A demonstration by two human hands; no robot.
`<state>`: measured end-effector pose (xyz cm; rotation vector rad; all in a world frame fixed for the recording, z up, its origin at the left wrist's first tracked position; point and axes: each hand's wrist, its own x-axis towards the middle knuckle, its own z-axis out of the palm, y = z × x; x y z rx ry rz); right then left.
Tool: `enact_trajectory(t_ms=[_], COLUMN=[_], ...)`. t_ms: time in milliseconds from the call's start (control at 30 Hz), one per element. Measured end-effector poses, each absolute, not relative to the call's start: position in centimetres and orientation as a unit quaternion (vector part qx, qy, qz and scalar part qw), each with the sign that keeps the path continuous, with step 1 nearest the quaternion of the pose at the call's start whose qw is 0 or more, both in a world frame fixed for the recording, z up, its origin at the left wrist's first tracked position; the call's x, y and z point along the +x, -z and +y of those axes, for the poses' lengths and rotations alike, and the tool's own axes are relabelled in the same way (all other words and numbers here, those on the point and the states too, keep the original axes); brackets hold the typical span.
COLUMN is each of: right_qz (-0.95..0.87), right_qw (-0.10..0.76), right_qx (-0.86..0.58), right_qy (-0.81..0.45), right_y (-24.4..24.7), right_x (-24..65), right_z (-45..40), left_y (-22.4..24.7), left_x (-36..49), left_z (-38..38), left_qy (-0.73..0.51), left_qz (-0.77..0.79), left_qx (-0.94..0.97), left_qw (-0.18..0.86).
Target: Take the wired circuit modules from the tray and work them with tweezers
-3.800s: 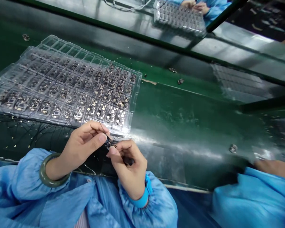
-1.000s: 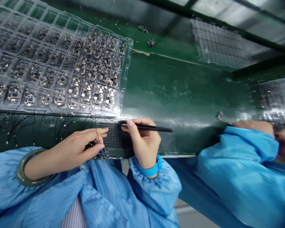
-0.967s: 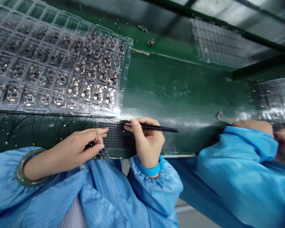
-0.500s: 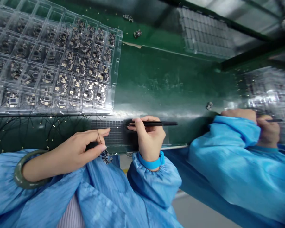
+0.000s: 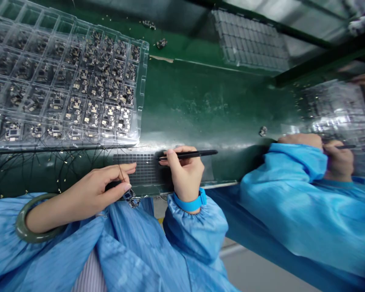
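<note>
My left hand (image 5: 93,186) is closed in a pinch on a small circuit board (image 5: 130,198), which sticks out below the fingertips at the table's front edge. A thin dark wire (image 5: 119,162) rises from between those fingers. My right hand (image 5: 186,172) grips black tweezers (image 5: 197,154) lying nearly level, tips pointing left. Those tips are beside a dark sheet marked with a grid of small cells (image 5: 147,168); whether anything is between them, I cannot tell. The sheet lies flat on the table between my hands.
A clear compartment tray (image 5: 141,87) full of small circuit boards stands at the left, with loose black wires (image 5: 33,162) before it. Loose boards (image 5: 162,43) lie on the green table (image 5: 197,97). Another tray (image 5: 251,40) is behind. At right, a co-worker's hands (image 5: 337,160) hold a dark tool.
The whole view has shifted a little, so most things appear further left. Both hands keep their holds, with hardly any movement against the table.
</note>
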<state>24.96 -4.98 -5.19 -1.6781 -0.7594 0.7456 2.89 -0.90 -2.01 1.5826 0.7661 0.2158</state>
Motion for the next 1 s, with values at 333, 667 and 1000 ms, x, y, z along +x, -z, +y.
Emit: enact_trajectory(t_ms=[333, 667, 1000], right_qz=[-0.327, -0.315, -0.327], right_qw=[0.548, 0.557, 0.527], right_qx=[-0.709, -0.711, -0.729], right_qy=[-0.298, -0.293, -0.290], right_y=[5.16, 5.11, 4.93], right_x=[24.57, 24.64, 24.62], right_z=[-4.96, -4.96, -4.95], left_y=[1.95, 1.82, 2.20], left_x=[2.94, 2.94, 2.97], left_z=[-0.87, -0.88, -0.88], left_qy=[-0.082, -0.079, -0.092], left_qz=[0.339, 0.344, 0.341], left_qx=[0.691, 0.683, 0.682], left_qw=[0.633, 0.640, 0.641])
